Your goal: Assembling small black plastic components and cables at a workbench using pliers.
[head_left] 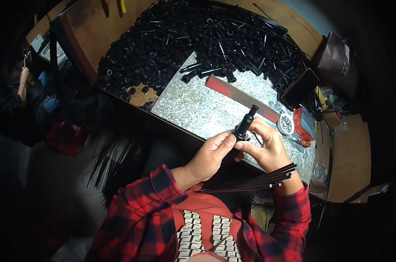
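Observation:
Above the near edge of the table, my left hand (pixel 212 153) is closed round the lower end of a black tubular part (pixel 243 126). The part has a narrow stepped tip pointing up and a wider collar near my thumbs. My right hand (pixel 268 147) pinches at that collar from the other side, thumb pressed close to it. Whether a small piece also sits between the right fingers is hidden. A bundle of thin black rods (pixel 254 180) lies across in front of my right wrist, several ends tipped white.
Black tubular parts (pixel 163 48) lie heaped behind the speckled tabletop (pixel 180 102). A red-grey bar (pixel 241 98) rests on it. At right are a white bowl of small pieces (pixel 286 124), a red box (pixel 303 124), a screwdriver (pixel 303 143) and a phone (pixel 299 88). Another person's hand (pixel 24 74) shows far left.

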Demonstrator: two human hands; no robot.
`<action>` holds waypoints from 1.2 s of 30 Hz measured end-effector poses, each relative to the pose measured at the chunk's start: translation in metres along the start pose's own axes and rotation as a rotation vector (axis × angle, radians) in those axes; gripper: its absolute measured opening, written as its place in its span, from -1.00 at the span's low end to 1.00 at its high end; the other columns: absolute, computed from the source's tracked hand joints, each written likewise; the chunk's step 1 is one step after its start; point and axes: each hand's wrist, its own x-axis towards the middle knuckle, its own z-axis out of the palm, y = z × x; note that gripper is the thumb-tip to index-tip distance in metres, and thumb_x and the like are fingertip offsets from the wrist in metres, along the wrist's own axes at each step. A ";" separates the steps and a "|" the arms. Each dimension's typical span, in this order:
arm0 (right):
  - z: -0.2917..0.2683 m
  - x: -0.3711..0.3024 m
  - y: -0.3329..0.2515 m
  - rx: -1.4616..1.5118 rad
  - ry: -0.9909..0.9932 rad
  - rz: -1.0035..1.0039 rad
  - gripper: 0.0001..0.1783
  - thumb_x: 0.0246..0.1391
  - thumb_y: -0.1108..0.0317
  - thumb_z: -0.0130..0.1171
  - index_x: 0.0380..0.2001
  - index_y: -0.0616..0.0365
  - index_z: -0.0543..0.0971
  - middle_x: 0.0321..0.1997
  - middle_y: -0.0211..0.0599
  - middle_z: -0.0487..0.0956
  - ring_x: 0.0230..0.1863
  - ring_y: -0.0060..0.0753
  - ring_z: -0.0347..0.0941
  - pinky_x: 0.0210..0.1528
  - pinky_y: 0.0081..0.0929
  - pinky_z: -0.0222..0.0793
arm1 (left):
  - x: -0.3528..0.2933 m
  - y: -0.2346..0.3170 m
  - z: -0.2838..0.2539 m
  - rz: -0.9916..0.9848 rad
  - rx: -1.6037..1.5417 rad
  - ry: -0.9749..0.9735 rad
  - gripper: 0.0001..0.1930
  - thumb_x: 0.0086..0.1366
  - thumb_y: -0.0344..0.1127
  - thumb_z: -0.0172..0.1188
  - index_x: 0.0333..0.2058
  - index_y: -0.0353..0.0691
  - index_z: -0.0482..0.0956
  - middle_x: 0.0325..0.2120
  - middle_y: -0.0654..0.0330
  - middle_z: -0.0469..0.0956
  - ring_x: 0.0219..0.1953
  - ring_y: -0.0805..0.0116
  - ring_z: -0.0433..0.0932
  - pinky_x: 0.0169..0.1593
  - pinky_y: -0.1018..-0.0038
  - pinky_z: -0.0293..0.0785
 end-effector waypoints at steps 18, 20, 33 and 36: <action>0.044 -0.017 0.047 0.389 0.258 0.245 -0.50 -0.12 0.49 0.39 -0.24 0.15 0.25 -0.47 -0.45 0.37 -0.54 -0.67 0.37 -0.53 -0.71 0.34 | -0.001 0.006 -0.013 -0.039 -0.038 0.084 -0.57 0.47 -0.14 -0.20 0.06 -0.39 0.36 -0.06 0.10 0.47 -0.05 0.39 0.48 0.07 0.43 0.39; 0.056 -0.023 0.058 0.481 0.317 0.235 -0.55 -0.12 0.33 0.43 -0.28 0.16 0.34 -0.49 -0.49 0.40 -0.48 -0.65 0.39 -0.47 -0.65 0.33 | -0.001 0.010 -0.010 -0.035 -0.018 0.097 -0.57 0.47 -0.15 -0.19 0.07 -0.40 0.35 -0.03 0.09 0.45 -0.02 0.38 0.47 0.09 0.43 0.37; 0.065 -0.024 0.034 0.664 0.178 0.281 -0.81 0.13 0.33 0.21 -0.50 0.18 0.54 -0.60 -0.57 0.46 -0.59 -0.77 0.32 -0.56 -0.73 0.22 | -0.004 0.017 -0.015 -0.062 -0.189 0.136 -0.58 0.41 -0.19 -0.02 0.08 -0.40 0.38 0.04 0.06 0.43 0.11 0.32 0.38 0.22 0.38 0.22; 0.068 -0.024 0.039 0.609 0.172 0.243 -0.81 0.14 0.34 0.19 -0.50 0.19 0.54 -0.58 -0.58 0.47 -0.54 -0.79 0.32 -0.51 -0.75 0.21 | -0.003 0.015 -0.020 -0.060 -0.206 0.115 -0.58 0.38 -0.21 0.01 0.09 -0.40 0.37 0.05 0.04 0.43 0.10 0.29 0.41 0.20 0.39 0.28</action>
